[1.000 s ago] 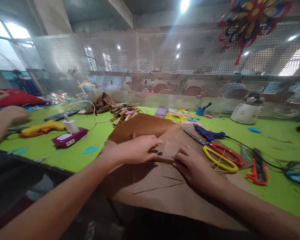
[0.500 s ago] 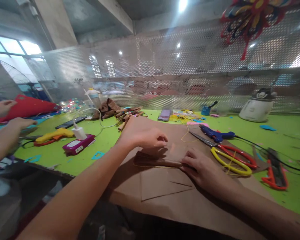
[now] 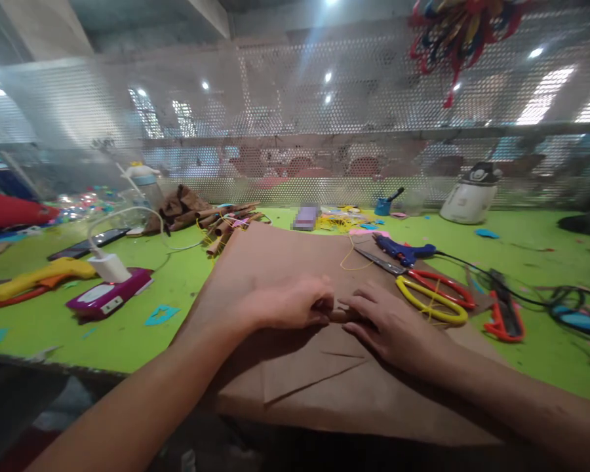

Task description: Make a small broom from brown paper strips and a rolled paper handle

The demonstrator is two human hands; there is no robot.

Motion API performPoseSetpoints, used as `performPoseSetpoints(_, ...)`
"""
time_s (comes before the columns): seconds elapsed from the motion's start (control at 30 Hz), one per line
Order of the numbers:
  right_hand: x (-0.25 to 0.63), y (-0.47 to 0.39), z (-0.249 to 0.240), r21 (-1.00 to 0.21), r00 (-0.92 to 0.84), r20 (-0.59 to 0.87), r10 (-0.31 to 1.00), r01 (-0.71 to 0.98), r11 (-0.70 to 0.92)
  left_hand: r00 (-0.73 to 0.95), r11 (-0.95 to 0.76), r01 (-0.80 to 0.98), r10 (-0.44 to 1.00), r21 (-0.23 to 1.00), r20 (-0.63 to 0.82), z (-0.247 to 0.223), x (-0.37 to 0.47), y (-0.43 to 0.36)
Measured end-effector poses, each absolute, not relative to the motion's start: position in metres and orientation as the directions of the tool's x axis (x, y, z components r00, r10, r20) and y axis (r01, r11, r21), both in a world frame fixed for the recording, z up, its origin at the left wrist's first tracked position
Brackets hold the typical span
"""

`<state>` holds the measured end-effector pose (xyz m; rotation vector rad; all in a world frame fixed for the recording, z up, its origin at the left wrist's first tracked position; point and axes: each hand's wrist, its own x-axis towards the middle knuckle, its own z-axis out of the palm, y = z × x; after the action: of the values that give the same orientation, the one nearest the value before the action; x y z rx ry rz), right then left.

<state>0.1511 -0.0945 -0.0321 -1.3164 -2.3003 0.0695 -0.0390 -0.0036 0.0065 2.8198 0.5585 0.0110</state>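
Note:
Brown paper (image 3: 295, 255) covers the near middle of the green table. Over it, my left hand (image 3: 295, 303) is closed, fingers curled on the left part of a narrow brown rolled piece (image 3: 341, 316). From the right, my right hand (image 3: 386, 321) holds the other end of that piece between thumb and fingers. The two hands are close together, and most of the piece is hidden by them. Below them lies a folded paper shape (image 3: 299, 379) with slits. Scissors (image 3: 435, 295) with red and yellow handles rest right of my right hand.
A blue glue gun (image 3: 406, 250) and an orange-handled cutter (image 3: 505, 314) lie right. Left are a purple power strip (image 3: 109, 294) and yellow glue gun (image 3: 46, 275). Brown rolls (image 3: 231, 226) sit behind, with a white bottle (image 3: 471, 195) at back right.
The view has turned right. My left hand has come down onto the brown piece, close to my right hand. The other person's hands at the left have mostly left the view.

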Motion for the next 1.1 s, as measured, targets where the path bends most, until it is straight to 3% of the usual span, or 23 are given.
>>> performPoseSetpoints(0.1,0.150,-0.109,-0.019,-0.207,-0.489,0.420,0.764,0.768,0.606,0.924,-0.891,0.374,0.383,0.258,-0.016,0.007,-0.040,-0.004)
performPoseSetpoints(0.3,0.141,-0.116,-0.018,0.050,-0.650,0.291,0.702,0.743,0.667,0.903,-0.857,0.421,0.428,0.297,-0.044,0.005,-0.046,0.002)
performPoseSetpoints(0.43,0.145,-0.115,-0.027,0.152,-0.704,0.233,0.671,0.707,0.690,0.878,-0.813,0.470,0.470,0.344,-0.089,0.005,-0.047,0.004)
performPoseSetpoints(0.67,0.146,-0.123,-0.026,0.150,-0.694,0.262,0.671,0.716,0.682,0.842,-0.760,0.529,0.526,0.377,-0.122,0.010,-0.044,0.001)
performPoseSetpoints(0.87,0.141,-0.117,-0.022,0.280,-0.762,0.193,0.618,0.646,0.710,0.845,-0.774,0.523,0.526,0.357,-0.097,0.009,-0.044,0.007)
performPoseSetpoints(1.1,0.143,-0.117,-0.024,0.242,-0.752,0.235,0.616,0.659,0.712,0.848,-0.771,0.523,0.513,0.362,-0.133,0.009,-0.048,0.012)
